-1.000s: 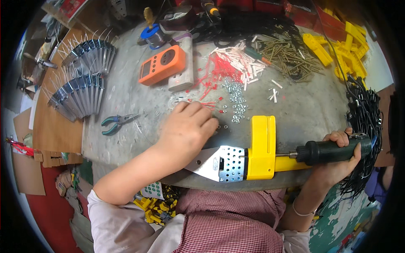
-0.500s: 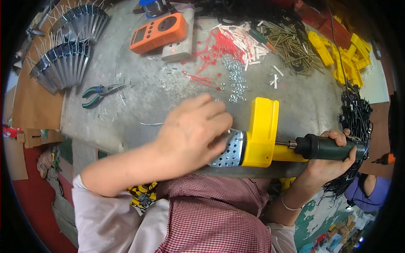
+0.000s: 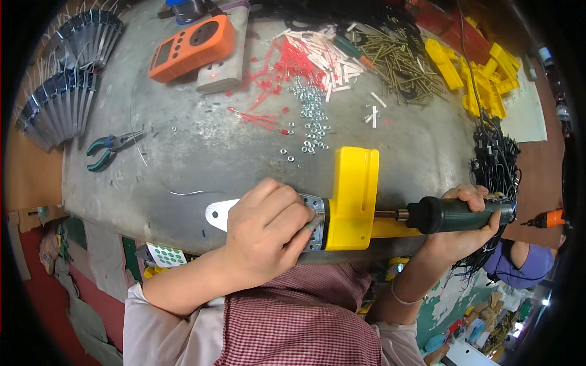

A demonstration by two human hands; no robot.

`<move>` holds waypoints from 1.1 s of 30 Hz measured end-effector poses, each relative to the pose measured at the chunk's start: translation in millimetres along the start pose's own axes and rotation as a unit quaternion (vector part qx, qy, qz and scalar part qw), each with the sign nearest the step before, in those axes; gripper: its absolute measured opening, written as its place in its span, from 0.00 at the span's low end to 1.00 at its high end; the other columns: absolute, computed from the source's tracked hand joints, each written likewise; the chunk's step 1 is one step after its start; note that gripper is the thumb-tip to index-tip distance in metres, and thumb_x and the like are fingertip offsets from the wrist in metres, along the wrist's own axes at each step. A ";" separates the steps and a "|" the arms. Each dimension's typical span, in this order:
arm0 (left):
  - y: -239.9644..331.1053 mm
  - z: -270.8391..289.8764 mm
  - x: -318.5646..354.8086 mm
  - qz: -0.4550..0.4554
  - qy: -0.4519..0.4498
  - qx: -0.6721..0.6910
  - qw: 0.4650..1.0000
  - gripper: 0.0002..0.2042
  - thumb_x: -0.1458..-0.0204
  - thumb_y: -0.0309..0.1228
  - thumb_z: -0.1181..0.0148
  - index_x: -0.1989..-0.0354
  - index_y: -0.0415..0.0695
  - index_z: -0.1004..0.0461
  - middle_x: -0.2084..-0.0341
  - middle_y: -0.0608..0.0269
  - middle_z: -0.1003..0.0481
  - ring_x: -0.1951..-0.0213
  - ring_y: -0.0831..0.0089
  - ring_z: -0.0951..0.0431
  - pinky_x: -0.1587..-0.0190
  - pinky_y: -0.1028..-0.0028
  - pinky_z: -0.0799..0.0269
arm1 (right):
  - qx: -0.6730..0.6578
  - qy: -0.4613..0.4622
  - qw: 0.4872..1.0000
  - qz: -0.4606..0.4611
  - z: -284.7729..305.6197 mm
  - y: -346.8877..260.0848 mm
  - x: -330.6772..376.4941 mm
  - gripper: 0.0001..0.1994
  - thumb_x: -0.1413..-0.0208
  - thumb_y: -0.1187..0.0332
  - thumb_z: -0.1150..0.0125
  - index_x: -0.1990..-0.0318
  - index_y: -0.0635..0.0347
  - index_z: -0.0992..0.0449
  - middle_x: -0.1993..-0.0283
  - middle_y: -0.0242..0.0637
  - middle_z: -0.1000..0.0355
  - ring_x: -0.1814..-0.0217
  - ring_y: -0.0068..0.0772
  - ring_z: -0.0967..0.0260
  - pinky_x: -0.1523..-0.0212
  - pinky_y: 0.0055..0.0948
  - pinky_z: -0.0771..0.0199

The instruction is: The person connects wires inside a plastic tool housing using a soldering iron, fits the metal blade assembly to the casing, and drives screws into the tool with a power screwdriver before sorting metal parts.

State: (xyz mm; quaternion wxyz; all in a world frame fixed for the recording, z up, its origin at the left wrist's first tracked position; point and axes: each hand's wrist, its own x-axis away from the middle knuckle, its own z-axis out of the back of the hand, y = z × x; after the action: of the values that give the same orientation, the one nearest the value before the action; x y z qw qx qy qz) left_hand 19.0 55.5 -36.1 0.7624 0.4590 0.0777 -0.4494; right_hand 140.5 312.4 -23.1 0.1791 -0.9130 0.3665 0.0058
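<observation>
My right hand (image 3: 467,213) is wrapped round a dark green electric screwdriver (image 3: 455,213), held level. Its bit reaches left to the yellow plastic housing (image 3: 354,201), above a yellow handle (image 3: 394,229). Joined to the housing's left side is a perforated silver metal part (image 3: 314,241); a pale flat tip with a hole (image 3: 220,215) shows beyond my left hand (image 3: 268,229). The fingers of that hand are closed, thumb and fingertips pinched against the perforated metal close to the housing. Whatever small thing lies between them is hidden.
Loose nuts (image 3: 311,116), red-wired parts (image 3: 256,119), white sleeves (image 3: 332,61) and long screws (image 3: 400,64) lie across the bench. Pliers (image 3: 113,149) and an orange meter (image 3: 192,49) are at left. Yellow housings (image 3: 482,79) and black cords (image 3: 497,165) lie at right.
My left hand has come down from above the perforated metal and now presses its fingertips there. The right hand still holds the screwdriver at the housing. The whole view has shifted slightly.
</observation>
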 end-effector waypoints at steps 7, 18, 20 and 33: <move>2.1 4.3 0.0 0.021 -0.013 -0.011 1.000 0.13 0.73 0.19 0.37 0.73 0.40 0.25 0.75 0.58 0.28 0.72 0.62 0.28 0.70 0.69 0.33 | 0.018 0.016 1.000 -0.002 -4.5 2.0 -4.6 0.17 0.42 0.62 0.45 0.54 0.66 0.38 0.69 0.33 0.39 0.63 0.30 0.37 0.51 0.35 0.31; 2.0 -0.1 2.8 0.019 0.012 -0.002 1.000 0.16 0.72 0.17 0.38 0.68 0.40 0.24 0.72 0.59 0.26 0.70 0.62 0.27 0.68 0.67 0.33 | 0.015 0.046 0.999 -0.010 1.0 0.9 -4.0 0.17 0.43 0.62 0.45 0.54 0.65 0.38 0.70 0.33 0.39 0.65 0.30 0.36 0.51 0.35 0.30; 1.6 1.4 1.2 0.024 0.002 0.002 1.000 0.16 0.72 0.17 0.38 0.68 0.40 0.24 0.72 0.59 0.26 0.70 0.62 0.28 0.67 0.67 0.33 | 0.015 0.049 0.999 -0.006 0.2 -0.3 -4.3 0.17 0.43 0.62 0.45 0.54 0.65 0.38 0.69 0.33 0.39 0.64 0.30 0.36 0.51 0.35 0.30; 2.1 2.8 -1.1 0.056 -0.001 0.058 0.997 0.13 0.71 0.16 0.38 0.72 0.38 0.23 0.74 0.58 0.26 0.70 0.63 0.28 0.67 0.69 0.33 | -0.004 0.030 1.000 -0.008 -5.8 1.1 0.3 0.18 0.44 0.60 0.44 0.56 0.67 0.34 0.69 0.34 0.37 0.64 0.31 0.35 0.50 0.37 0.30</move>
State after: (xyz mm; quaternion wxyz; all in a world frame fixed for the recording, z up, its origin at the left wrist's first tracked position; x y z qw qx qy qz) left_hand 19.1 54.3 -32.6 0.7583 0.5058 0.0256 -0.4104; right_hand 139.3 309.5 -18.0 0.1647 -0.9162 0.3647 -0.0213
